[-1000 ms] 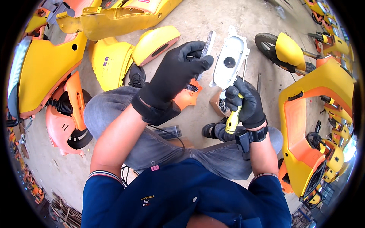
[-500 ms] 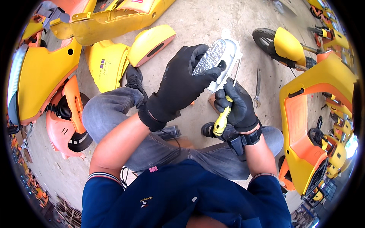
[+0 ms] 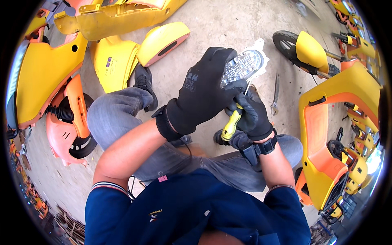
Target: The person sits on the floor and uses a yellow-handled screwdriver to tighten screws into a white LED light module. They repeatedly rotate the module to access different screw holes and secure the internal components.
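Your left hand [image 3: 202, 90], in a black glove, is pinching the clear patterned panel [image 3: 243, 67] between thumb and fingers at its lower left edge. That panel lies over the pale housing [image 3: 261, 48], whose far rim and lugs show past the panel's upper right edge; you have both raised above the floor [image 3: 212, 24] in front of you, tilted, and I cannot tell whether the panel is fully seated. Your right hand [image 3: 254, 116], also gloved in black, is curled round the yellow-handled screwdriver [image 3: 231, 125], handle toward you and thin shaft pointing up beside your left thumb. The right fingertips are close under the housing's near end, but the left glove partly hides them, so I cannot tell whether they touch it. On the floor, just beyond your right hand, lies a wrench [image 3: 277, 90]. Toward the floor's left side sit a yellow body panel [image 3: 116, 67] and, against its right edge, a yellow-and-pink cover [image 3: 163, 38]. Toward the right side stand a wheel [image 3: 281, 41] with a yellow fender [image 3: 309, 50] and a large yellow-and-orange frame [image 3: 318, 136].
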`<state>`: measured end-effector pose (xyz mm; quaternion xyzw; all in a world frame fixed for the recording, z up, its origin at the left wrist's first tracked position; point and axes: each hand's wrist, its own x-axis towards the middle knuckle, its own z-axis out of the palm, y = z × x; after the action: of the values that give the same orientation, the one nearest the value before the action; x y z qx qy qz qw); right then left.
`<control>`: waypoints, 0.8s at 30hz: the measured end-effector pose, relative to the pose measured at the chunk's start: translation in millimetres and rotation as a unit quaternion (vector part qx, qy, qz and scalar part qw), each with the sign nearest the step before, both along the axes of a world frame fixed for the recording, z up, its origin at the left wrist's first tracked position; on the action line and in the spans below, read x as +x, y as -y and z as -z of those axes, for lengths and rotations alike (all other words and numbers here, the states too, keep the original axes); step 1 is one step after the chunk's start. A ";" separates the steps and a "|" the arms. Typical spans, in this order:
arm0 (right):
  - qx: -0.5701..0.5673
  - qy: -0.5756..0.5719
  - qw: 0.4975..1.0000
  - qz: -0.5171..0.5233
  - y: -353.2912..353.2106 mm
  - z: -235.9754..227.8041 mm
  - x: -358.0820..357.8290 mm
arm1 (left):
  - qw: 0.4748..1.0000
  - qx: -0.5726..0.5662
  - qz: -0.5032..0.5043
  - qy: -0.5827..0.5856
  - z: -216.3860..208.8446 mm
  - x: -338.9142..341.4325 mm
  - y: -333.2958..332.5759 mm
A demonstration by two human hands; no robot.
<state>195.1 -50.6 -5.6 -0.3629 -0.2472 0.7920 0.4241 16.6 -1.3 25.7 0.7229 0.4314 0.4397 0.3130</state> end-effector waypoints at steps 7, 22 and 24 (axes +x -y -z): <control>0.059 -0.025 0.998 -0.027 3.0 13.5 4.1 | 0.994 0.107 0.014 -0.008 6.5 1.7 -1.1; 0.018 0.049 0.998 -0.033 3.3 4.6 0.4 | 0.997 0.075 0.024 -0.021 13.6 -0.3 -1.8; 0.018 0.073 0.997 -0.017 2.1 0.9 -3.1 | 0.999 0.030 0.016 -0.023 11.8 -1.5 -1.9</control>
<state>192.0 -52.8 -6.5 -0.4076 -0.2983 0.7660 0.3977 15.1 0.6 13.9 0.7488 0.4129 0.4310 0.2881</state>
